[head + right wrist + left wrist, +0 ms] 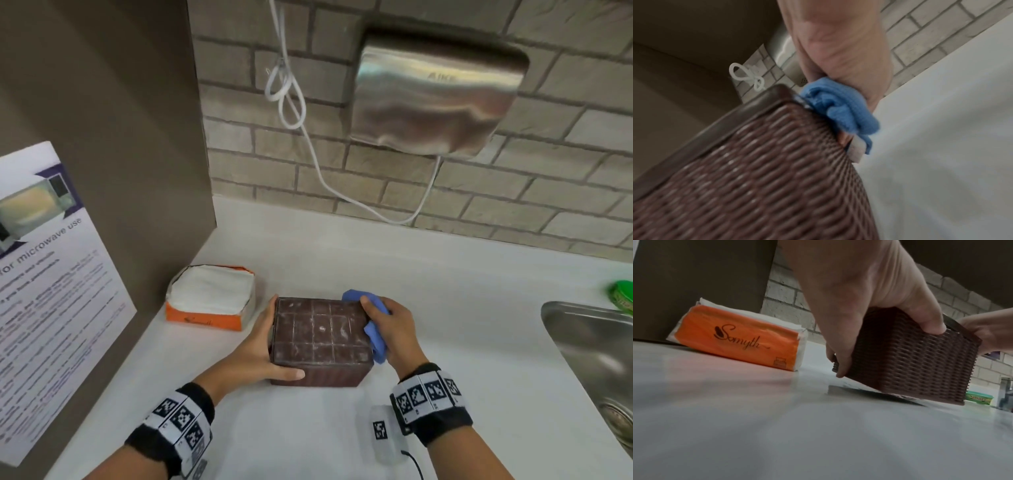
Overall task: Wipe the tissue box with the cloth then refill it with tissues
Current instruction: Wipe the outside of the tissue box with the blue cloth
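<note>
The head view looks down from high up at the table (445, 308), facing the brick wall (513, 205) at 12 o'clock. Both wrist views sit very low and close. All three share the box (320, 334) (910, 361) (756, 178).

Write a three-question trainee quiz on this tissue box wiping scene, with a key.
1. True or false: the left hand steadies the tissue box.
2. Which side of the box does the blue cloth touch: A) the person's right, B) the left, C) underneath?
3. Fill in: the orange tissue pack lies to the box's ____.

Key: 1 true; 2 A; 3 left. In the left wrist view the box is tilted, one bottom edge off the counter. The right hand has its grip on the cloth.
</note>
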The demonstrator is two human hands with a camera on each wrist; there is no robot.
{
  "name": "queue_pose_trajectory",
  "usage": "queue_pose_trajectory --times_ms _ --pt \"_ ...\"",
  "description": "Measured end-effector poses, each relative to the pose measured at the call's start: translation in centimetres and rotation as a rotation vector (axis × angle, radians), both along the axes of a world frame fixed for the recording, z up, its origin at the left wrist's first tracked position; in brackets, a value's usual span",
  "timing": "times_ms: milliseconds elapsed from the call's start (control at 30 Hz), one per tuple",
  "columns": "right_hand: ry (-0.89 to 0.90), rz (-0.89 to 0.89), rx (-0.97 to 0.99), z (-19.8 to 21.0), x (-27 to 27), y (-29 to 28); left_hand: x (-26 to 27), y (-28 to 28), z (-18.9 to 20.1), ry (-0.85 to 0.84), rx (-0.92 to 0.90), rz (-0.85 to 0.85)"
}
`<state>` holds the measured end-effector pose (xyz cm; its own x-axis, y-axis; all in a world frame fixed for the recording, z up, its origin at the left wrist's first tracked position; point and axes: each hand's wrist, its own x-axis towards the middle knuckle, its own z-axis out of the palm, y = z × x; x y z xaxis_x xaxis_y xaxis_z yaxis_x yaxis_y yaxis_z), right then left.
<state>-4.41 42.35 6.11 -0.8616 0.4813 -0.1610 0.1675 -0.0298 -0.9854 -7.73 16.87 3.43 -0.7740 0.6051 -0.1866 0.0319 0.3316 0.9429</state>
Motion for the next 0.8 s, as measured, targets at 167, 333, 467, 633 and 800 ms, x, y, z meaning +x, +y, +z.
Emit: queue_pose_trajectory --times_ms 167,333,467,633,800 --pt "0.06 0.043 -0.09 2.0 0.3 1.7 -1.3 -0.5 -0.8 -0.012 -0.009 0.032" --pt "-0.088 0.46 0.544 1.6 0.8 1.2 -2.3 -0.7 -1.0 -0.067 -0.048 -0.056" --pt "-0.201 0.617 0.819 0.9 0.7 -0.2 -2.4 -0.5 -0.7 -0.013 -0.05 -0.1" --pt "-0.278 0.674 1.009 2.7 3.8 -1.2 -2.2 -0.4 -1.3 0.03 -0.01 -0.059" --pt "-0.197 0.853 1.185 2.8 5.1 -7.2 -2.2 -0.4 -1.6 0.082 0.032 -0.058"
